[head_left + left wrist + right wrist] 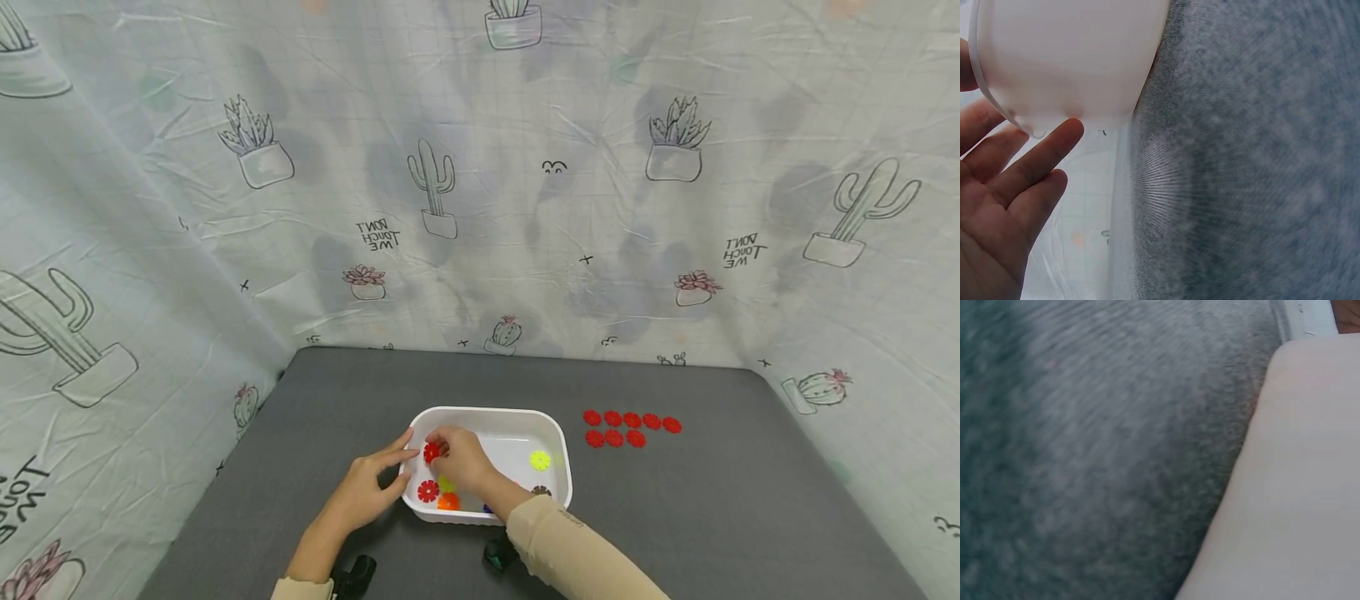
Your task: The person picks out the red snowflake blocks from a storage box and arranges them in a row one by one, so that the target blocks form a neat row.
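A white tray (491, 517) stands on the dark grey table, its outer wall (1072, 62) large in the left wrist view. My left hand (367, 492) rests against the tray's left end, with fingers spread and fingertips at the rim. Inside the tray's left part, my right hand (463, 460) pinches a red notched disc (431, 452) between thumb and fingers. Just below it lie another red disc (427, 491), a yellow-green one (446, 483) and an orange one (448, 502). The right wrist view shows the tray's side (1297, 475) and only a corner of the hand.
Several red discs (632, 421) lie in two rows on the table, right of the tray. A yellow disc (540, 460) and a dark one (542, 491) are in the tray's right part. A cactus-print curtain (480, 208) surrounds the table's back and sides.
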Demonstrator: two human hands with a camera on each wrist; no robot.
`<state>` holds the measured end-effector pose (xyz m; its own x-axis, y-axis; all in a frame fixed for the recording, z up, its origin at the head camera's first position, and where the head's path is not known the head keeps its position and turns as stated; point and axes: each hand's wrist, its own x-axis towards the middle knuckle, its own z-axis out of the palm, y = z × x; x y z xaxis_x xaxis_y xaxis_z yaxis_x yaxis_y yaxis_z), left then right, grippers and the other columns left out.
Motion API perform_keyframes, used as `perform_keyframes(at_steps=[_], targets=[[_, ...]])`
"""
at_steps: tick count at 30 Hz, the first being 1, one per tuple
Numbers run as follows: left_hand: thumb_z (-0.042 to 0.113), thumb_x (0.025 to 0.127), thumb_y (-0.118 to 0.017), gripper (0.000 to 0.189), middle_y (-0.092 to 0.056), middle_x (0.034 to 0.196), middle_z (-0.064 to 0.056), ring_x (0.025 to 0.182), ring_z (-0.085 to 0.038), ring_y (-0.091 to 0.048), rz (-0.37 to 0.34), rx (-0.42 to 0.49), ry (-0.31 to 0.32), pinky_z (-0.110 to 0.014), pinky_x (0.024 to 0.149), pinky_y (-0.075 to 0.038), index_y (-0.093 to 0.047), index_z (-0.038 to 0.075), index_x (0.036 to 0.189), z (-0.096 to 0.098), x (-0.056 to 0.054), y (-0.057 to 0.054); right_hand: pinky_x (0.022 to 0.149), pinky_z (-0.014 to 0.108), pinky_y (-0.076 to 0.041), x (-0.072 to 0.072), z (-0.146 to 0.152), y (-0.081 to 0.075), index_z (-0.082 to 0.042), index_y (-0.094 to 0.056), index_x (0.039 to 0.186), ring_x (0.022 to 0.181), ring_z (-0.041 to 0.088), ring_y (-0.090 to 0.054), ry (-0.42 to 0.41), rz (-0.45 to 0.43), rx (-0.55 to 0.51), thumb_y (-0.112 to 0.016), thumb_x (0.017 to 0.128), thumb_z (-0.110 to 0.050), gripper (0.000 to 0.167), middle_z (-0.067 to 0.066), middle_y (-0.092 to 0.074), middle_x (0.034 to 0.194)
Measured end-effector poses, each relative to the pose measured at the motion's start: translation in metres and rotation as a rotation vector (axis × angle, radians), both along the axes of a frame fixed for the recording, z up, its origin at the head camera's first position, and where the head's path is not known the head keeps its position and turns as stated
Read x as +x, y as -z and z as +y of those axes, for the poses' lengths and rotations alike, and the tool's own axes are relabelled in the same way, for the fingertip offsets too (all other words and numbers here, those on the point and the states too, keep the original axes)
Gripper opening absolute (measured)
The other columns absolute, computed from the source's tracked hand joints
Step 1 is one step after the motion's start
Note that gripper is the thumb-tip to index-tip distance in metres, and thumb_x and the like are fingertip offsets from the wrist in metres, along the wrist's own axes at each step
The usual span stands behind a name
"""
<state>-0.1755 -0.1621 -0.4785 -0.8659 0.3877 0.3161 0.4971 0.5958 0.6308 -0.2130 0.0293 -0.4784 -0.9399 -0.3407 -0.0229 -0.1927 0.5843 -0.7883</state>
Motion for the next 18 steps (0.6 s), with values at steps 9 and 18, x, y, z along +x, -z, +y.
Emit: perform_keyframes(at_steps=[9,18], targets=[[0.008,0.081,-0.067,0.036,-0.052,0.139,-0.006,0.120,-0.024,-0.056,-0.009,0.005,-0.005,-0.050,0.094,-0.048,-0.068,0.009,0.117,0.001,0.001,-0.001,0.076,0.027,-0.056,0.000,0.002,-0.008,-0.004,-0.067,0.108,0.080,0.014,-0.059,0.072,-0.029,-0.121,-0.066,0.081,0.002,0.028,0.007,-0.067,0.095],[0.009,0.081,-0.066,0.035,-0.054,0.138,-0.006,0.117,-0.024,-0.059,-0.003,0.003,-0.006,-0.049,0.093,-0.049,-0.069,0.009,0.116,0.002,0.000,-0.002,0.072,0.025,-0.055,0.000,0.007,-0.013,-0.006,-0.068,0.108,0.084,0.016,-0.061,0.101,-0.041,-0.183,-0.066,0.081,0.001,0.028,0.007,-0.068,0.096]])
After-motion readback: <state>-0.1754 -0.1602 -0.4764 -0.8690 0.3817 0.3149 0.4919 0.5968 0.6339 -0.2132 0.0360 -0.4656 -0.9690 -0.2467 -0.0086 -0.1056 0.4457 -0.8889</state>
